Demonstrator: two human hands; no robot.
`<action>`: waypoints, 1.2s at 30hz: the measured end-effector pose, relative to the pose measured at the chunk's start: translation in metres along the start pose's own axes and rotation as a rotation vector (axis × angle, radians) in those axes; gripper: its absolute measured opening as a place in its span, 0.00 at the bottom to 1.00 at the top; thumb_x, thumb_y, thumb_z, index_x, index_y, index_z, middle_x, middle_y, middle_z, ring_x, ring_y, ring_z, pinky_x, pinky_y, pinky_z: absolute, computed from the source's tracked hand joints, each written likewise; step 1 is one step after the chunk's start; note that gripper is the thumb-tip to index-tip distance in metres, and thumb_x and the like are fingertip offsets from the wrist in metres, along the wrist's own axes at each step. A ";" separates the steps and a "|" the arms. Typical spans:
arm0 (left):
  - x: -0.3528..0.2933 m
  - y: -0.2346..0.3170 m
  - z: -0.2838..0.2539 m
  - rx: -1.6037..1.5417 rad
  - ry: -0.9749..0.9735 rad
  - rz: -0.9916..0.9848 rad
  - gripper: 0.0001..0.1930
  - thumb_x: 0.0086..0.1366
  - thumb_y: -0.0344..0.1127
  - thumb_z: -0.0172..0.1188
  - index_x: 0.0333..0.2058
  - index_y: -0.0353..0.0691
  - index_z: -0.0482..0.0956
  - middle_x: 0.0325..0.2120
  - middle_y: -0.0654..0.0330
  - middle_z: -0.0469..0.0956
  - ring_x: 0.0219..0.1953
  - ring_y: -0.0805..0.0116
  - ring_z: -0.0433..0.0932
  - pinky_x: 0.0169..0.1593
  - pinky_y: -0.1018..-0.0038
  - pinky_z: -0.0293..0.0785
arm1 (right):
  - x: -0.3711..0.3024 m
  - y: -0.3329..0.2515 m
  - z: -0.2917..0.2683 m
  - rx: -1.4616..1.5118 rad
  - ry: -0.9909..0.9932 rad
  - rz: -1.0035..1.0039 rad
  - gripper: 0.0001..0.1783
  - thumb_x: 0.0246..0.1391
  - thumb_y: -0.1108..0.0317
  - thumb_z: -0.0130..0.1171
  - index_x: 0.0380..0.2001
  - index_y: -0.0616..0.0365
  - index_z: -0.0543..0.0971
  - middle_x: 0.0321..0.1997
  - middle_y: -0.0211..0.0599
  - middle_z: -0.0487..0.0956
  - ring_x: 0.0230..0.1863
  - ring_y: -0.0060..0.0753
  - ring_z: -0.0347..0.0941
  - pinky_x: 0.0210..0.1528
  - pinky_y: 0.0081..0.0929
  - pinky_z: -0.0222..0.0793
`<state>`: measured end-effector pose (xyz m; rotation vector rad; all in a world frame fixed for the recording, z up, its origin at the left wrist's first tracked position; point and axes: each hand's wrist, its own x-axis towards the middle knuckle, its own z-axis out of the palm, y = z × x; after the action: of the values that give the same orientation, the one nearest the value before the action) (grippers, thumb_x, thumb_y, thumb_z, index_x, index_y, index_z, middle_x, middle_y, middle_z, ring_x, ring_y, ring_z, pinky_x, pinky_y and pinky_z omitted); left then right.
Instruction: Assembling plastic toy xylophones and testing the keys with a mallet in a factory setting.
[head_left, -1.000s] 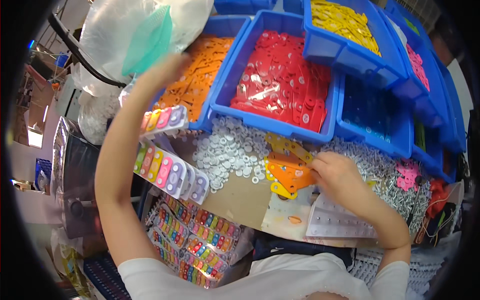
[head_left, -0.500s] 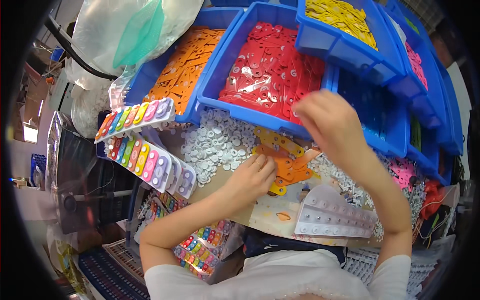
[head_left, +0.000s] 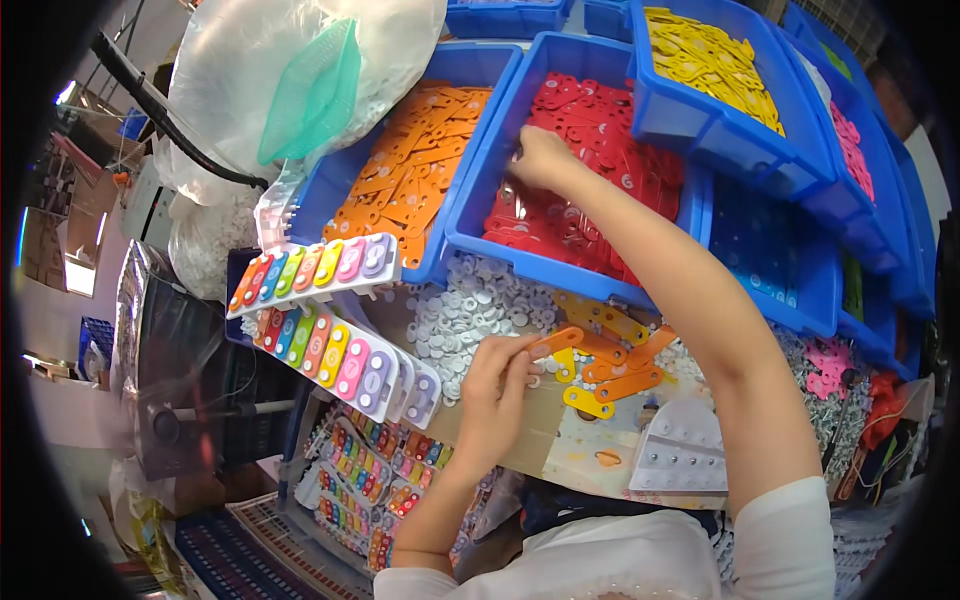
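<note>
My left hand [head_left: 497, 390] pinches one end of an orange bar [head_left: 557, 342] with round holes, just above the table. Beside it lie loose orange bars [head_left: 630, 383] and yellow bars [head_left: 588, 402], and a heap of white round caps [head_left: 475, 315]. Stretched forward, my right hand [head_left: 545, 160] is over the left part of a blue bin [head_left: 545, 260] of red bars [head_left: 600, 205]. Its fingers are curled in, and what they hold, if anything, is hidden. Below the right forearm, a white tapered xylophone base [head_left: 680, 455] with rows of pegs is partly covered.
Blue bins of orange bars [head_left: 415, 160], yellow bars [head_left: 710, 65] and dark blue bars [head_left: 760, 240] surround the red one. Stacked toy xylophones [head_left: 330, 345] with coloured bars stand left. A plastic bag [head_left: 215, 110] hangs at the back left; pink pieces [head_left: 828, 365] lie right.
My right hand has moved left and farther into the red bin. My left hand has lifted off the orange pile and now holds one orange bar. The view has shifted slightly.
</note>
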<state>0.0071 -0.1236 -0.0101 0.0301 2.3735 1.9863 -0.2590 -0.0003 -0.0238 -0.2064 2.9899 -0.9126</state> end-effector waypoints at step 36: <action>-0.075 0.006 0.058 0.706 -0.554 1.046 0.14 0.56 0.28 0.63 0.43 0.36 0.81 0.46 0.56 0.79 0.50 0.61 0.77 0.49 0.70 0.81 | -0.436 0.060 -0.083 0.045 0.354 -0.245 0.21 0.35 0.69 0.77 0.35 0.59 0.80 0.29 0.33 0.75 0.24 0.31 0.73 0.23 0.24 0.69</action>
<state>0.0849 -0.0685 -0.0124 1.8428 2.6518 0.8538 0.1620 0.1511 -0.0013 -0.4659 3.3147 -1.1481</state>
